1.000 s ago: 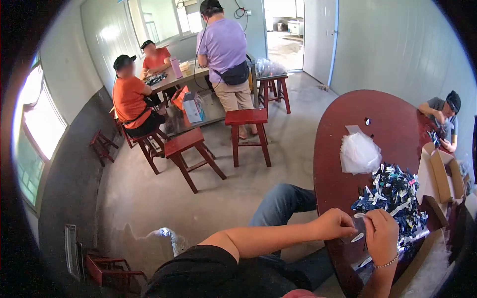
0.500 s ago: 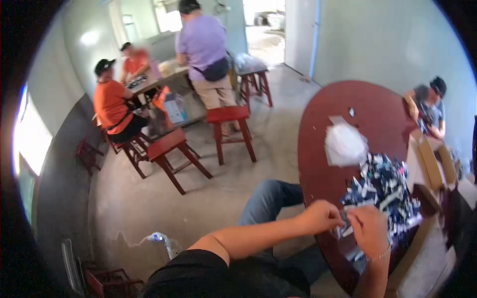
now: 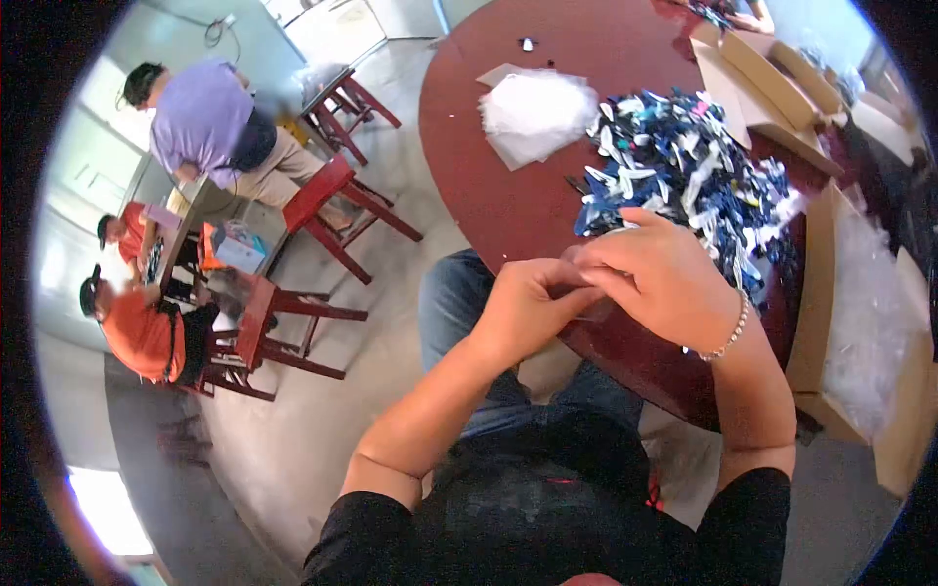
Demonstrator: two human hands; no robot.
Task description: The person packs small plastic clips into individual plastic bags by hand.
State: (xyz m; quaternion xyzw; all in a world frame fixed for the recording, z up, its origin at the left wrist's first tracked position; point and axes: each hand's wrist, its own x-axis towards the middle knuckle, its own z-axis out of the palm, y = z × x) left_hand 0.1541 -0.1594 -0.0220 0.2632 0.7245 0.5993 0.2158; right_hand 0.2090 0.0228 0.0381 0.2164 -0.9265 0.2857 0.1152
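Observation:
My left hand (image 3: 526, 305) and my right hand (image 3: 662, 276) meet over the near edge of the dark red table. Fingers and thumbs of both are pinched together at one spot. A faint see-through edge shows just below the fingertips, but what they hold is mostly hidden. Just beyond my right hand spreads a heap of small dark blue, black and white pieces (image 3: 703, 181), too jumbled to name by kind. A stack of thin whitish, translucent sheets or bags (image 3: 537, 105) lies to the left of the heap.
An open carton (image 3: 816, 303) with clear plastic packets (image 3: 865, 322) stands at my right. Another open cardboard box (image 3: 767, 78) sits beyond the heap. Red stools (image 3: 318, 195) stand on the floor at left, near several people at another table. Across my table, a person's hands (image 3: 747, 15) show.
My view has turned down and right, so the table and heap appear higher and more to the left. My hands stay together, fingertips pinched, now nearer the middle of the view.

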